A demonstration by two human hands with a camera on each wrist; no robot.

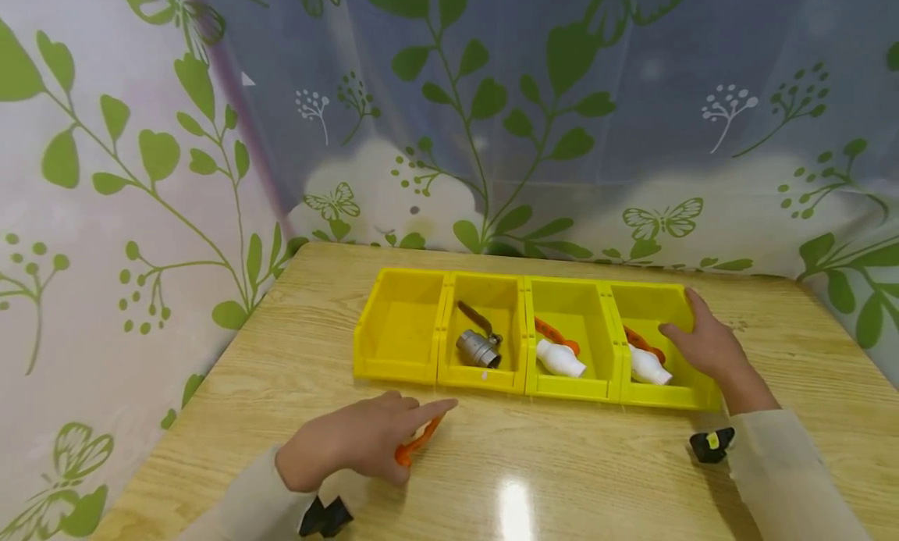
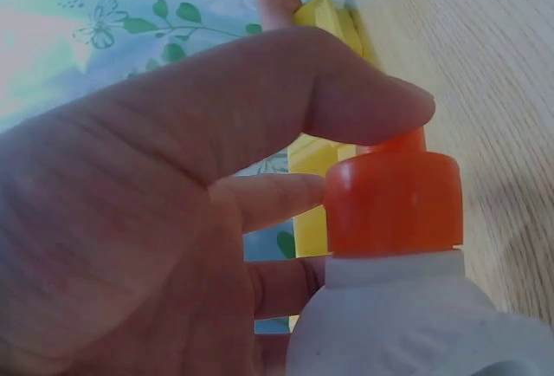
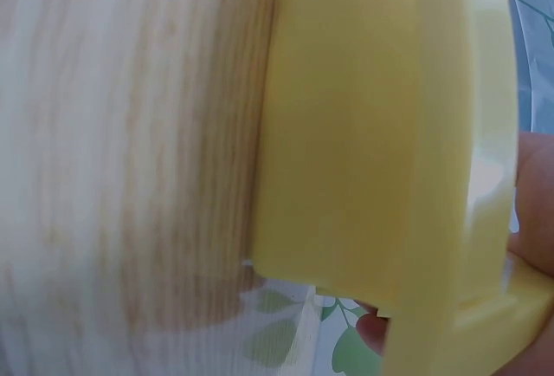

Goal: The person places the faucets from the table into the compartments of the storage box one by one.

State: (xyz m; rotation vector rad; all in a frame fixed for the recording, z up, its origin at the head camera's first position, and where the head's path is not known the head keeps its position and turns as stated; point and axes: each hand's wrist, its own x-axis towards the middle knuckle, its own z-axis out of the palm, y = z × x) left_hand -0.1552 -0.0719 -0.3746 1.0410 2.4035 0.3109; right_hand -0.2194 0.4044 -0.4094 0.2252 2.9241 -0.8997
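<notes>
My left hand (image 1: 357, 438) is over the table in front of the bins, its index finger stretched forward. It holds a white plastic ball valve (image 2: 389, 315) with an orange handle (image 1: 424, 438); in the left wrist view the thumb lies on the orange top. The head view hides most of the valve's white body. My right hand (image 1: 711, 350) grips the right side wall of the rightmost yellow bin (image 1: 667, 295), thumb inside and fingers outside. That bin holds a white ball valve (image 1: 649, 366) with an orange handle.
Three more yellow bins join it in a row: the leftmost bin (image 1: 403, 318) shows a bare floor, another holds a metal ball valve (image 1: 479, 348), and the third a white ball valve (image 1: 559, 358). A leaf-patterned cloth (image 1: 449, 174) hangs behind the wooden table (image 1: 604, 478).
</notes>
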